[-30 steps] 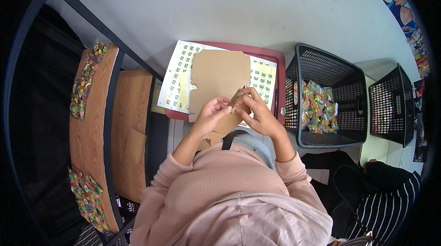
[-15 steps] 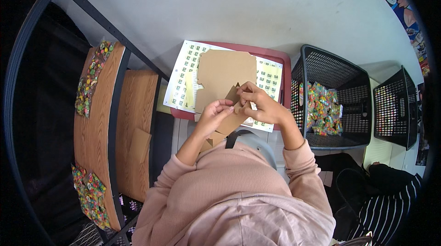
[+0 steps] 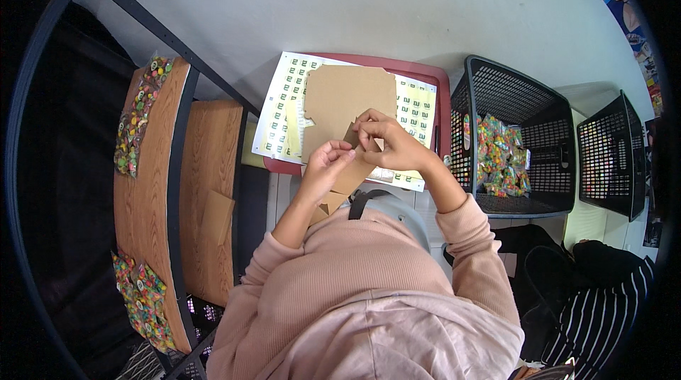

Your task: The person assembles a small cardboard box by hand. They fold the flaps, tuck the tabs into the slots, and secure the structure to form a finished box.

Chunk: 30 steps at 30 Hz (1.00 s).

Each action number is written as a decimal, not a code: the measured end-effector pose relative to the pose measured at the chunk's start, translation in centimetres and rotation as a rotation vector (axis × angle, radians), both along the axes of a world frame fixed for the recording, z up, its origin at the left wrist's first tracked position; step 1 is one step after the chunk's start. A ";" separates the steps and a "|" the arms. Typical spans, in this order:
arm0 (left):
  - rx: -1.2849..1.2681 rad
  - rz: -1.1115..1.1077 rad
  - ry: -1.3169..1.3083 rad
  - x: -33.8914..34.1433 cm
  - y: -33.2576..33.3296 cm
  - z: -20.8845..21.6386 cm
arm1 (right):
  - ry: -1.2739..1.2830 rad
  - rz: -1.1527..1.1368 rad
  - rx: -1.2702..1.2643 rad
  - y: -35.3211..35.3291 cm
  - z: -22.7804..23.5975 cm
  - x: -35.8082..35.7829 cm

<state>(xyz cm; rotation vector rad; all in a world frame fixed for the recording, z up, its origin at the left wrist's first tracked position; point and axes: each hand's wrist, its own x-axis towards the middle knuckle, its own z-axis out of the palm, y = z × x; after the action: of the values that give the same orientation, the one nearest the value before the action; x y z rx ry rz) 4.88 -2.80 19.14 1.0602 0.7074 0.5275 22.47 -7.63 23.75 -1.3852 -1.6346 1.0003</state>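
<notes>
A partly folded brown cardboard box [image 3: 349, 180] is between my hands, slanting down toward my waist. My left hand [image 3: 326, 167] grips its left edge, thumb and fingers close together. At its upper end my right hand [image 3: 394, 144] pinches a part of the cardboard; the fingertips hide the exact spot. Beyond them lies a flat cardboard blank [image 3: 351, 89] with notched corners. It rests on white and yellow sticker sheets [image 3: 281, 100], which cover much of a red-rimmed table [image 3: 443, 96].
To the right stands a black plastic crate [image 3: 550, 146] holding bags of colourful candy [image 3: 500, 156], with another black crate [image 3: 613, 156] beyond. At left, wooden shelves [image 3: 149, 213] carry more candy bags [image 3: 140, 302] and folded cardboard [image 3: 217, 217]. A person in striped clothing [image 3: 603, 316] is at lower right.
Both hands, still on the cardboard box, appear slightly higher and farther left. The whole view has shifted a little. The grip looks much the same.
</notes>
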 end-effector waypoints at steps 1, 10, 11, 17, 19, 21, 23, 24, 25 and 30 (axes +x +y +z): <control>-0.001 -0.006 -0.001 -0.1 -0.2 0.3 | 0.026 0.004 -0.057 0.0 -0.1 -0.1; -0.021 -0.004 0.024 -0.3 -0.4 0.0 | 0.255 0.002 -0.122 0.0 -0.6 0.2; -0.006 0.004 0.038 -0.3 -0.4 0.0 | 0.274 -0.015 -0.154 0.2 -0.9 0.3; -0.011 0.028 -0.011 -0.6 -0.5 -0.2 | 0.255 -0.046 -0.209 -0.1 -0.8 0.2; -0.039 0.091 -0.027 -0.6 -0.2 -0.1 | 0.211 -0.166 -0.149 -0.1 -0.6 -0.3; -0.050 0.131 -0.042 -0.6 0.2 0.0 | 0.220 -0.237 0.013 0.0 -0.9 -0.6; -0.049 0.149 -0.048 -0.8 0.4 0.1 | 0.150 -0.214 0.081 0.1 -1.0 -0.5; -0.045 0.142 -0.046 -0.8 0.5 0.3 | 0.073 -0.158 0.070 0.2 -0.7 0.0; -0.041 0.132 -0.044 -0.7 0.4 0.5 | -0.005 -0.104 0.059 0.4 -0.5 0.5; 0.006 0.143 -0.047 0.1 -0.2 -0.2 | -0.052 0.131 0.007 1.7 0.1 0.6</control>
<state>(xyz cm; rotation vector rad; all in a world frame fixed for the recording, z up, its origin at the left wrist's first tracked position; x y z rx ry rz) 4.98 -2.99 18.90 1.0041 0.7438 0.6762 23.06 -5.94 23.89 -1.3232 -1.7844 1.0395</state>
